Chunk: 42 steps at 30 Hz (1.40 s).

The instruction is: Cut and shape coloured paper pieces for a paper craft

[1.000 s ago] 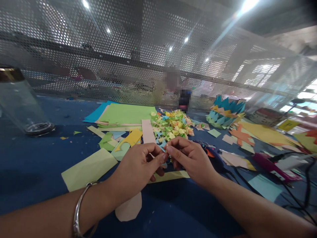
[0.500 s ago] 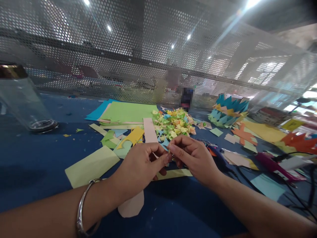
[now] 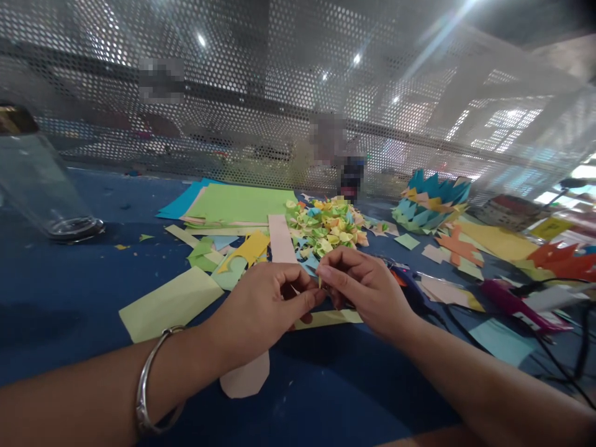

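My left hand (image 3: 272,304) and my right hand (image 3: 367,288) meet fingertip to fingertip, both closed in a pinch. Between them is a small yellowish piece of paper (image 3: 320,283), mostly covered by the fingers. Just beyond lies a heap of small folded paper flowers (image 3: 328,226) in green, yellow, orange and blue. A pale pink paper strip (image 3: 282,239) runs toward me behind my left hand. Under the hands a pale yellow strip (image 3: 328,319) lies crosswise. A pink paper piece with a rounded end (image 3: 246,377) shows below my left wrist.
Green sheets (image 3: 246,202) are stacked at the back. A glass jar (image 3: 51,192) stands left. To the right are a purple-blue tool with a cord (image 3: 414,295), a magenta power strip (image 3: 516,305), cables and a layered paper crown (image 3: 431,202). A perforated screen (image 3: 261,93) rises behind.
The view has shifted slightly, with the table appearing a little higher. Both hands stay pinched together; a bit more of the yellowish paper shows between the fingertips.
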{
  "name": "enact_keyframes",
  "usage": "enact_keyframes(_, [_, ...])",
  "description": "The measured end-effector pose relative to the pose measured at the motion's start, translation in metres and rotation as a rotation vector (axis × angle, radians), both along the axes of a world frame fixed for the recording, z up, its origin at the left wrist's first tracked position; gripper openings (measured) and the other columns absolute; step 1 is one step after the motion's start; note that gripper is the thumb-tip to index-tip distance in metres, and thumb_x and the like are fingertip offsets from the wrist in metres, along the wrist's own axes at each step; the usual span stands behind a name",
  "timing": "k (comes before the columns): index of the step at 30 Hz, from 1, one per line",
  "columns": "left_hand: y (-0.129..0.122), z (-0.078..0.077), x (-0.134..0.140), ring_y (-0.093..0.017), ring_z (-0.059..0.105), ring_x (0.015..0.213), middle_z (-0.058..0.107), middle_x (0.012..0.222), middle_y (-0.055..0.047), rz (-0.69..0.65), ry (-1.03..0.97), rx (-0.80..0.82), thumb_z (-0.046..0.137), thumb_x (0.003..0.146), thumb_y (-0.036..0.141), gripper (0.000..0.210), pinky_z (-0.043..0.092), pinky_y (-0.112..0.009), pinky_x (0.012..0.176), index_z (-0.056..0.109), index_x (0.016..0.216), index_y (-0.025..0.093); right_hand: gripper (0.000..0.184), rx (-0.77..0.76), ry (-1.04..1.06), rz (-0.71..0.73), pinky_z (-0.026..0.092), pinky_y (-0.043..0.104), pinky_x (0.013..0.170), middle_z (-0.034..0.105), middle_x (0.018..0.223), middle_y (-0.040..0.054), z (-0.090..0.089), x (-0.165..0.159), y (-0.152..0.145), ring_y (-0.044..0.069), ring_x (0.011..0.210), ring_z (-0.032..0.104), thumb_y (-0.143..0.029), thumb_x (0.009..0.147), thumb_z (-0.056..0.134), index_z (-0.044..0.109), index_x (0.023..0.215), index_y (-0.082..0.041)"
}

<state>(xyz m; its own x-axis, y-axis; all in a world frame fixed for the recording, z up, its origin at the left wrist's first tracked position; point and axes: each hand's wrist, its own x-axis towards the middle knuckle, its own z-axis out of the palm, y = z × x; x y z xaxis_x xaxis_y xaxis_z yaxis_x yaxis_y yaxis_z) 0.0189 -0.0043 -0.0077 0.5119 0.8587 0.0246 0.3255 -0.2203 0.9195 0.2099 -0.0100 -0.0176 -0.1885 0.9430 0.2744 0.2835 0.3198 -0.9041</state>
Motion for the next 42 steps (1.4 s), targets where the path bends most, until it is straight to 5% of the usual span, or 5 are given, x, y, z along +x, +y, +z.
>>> enact_keyframes(10, [0.006, -0.002, 0.005, -0.010, 0.056, 0.060, 0.060, 0.075, 0.004, 0.095, -0.287, -0.037, 0.075, 0.076, 0.026, 0.027, 0.041, -0.020, 0.051, 0.051, 0.089, 0.021, 0.025, 0.001, -0.004, 0.007, 0.041, 0.021, 0.047, 0.060, 0.066, -0.0032, -0.003, -0.001, 0.000, 0.007, 0.048, 0.051, -0.044, 0.091, 0.066, 0.066, 0.087, -0.019])
enact_keyframes(16, [0.012, -0.003, 0.002, -0.012, 0.060, 0.069, 0.063, 0.075, 0.003, 0.185, -0.293, -0.033, 0.075, 0.079, 0.028, 0.024, 0.048, -0.024, 0.064, 0.057, 0.093, 0.020, 0.025, 0.028, -0.063, -0.058, 0.038, 0.022, 0.045, 0.058, 0.064, -0.0035, 0.002, 0.006, 0.005, 0.007, 0.047, 0.050, -0.043, 0.092, 0.064, 0.063, 0.085, -0.020])
enact_keyframes(23, [0.022, 0.001, -0.003, -0.016, 0.067, 0.084, 0.065, 0.084, -0.001, 0.404, -0.469, -0.057, 0.076, 0.078, 0.026, 0.030, 0.053, -0.027, 0.076, 0.059, 0.101, 0.017, 0.012, 0.094, -0.634, 0.040, 0.037, 0.025, 0.053, 0.065, 0.071, 0.0001, 0.001, 0.026, 0.015, 0.012, 0.060, 0.055, -0.029, 0.092, 0.060, 0.067, 0.086, -0.020])
enact_keyframes(36, [0.023, -0.003, -0.001, -0.013, 0.067, 0.079, 0.069, 0.085, -0.002, 0.341, -0.518, -0.204, 0.079, 0.076, 0.029, 0.024, 0.052, -0.026, 0.076, 0.065, 0.091, 0.018, 0.005, 0.227, -0.974, 0.070, 0.036, 0.028, 0.061, 0.060, 0.078, 0.0029, 0.005, 0.029, 0.010, 0.015, 0.068, 0.052, -0.015, 0.081, 0.060, 0.061, 0.077, -0.018])
enact_keyframes(42, [0.022, -0.005, -0.001, -0.014, 0.064, 0.083, 0.065, 0.090, -0.002, 0.285, -0.432, -0.147, 0.076, 0.077, 0.028, 0.025, 0.050, -0.026, 0.075, 0.063, 0.096, 0.017, 0.009, 0.091, -0.904, 0.044, 0.034, 0.027, 0.055, 0.062, 0.068, -0.0004, 0.018, 0.029, 0.007, 0.012, 0.058, 0.052, -0.016, 0.080, 0.061, 0.059, 0.072, -0.019])
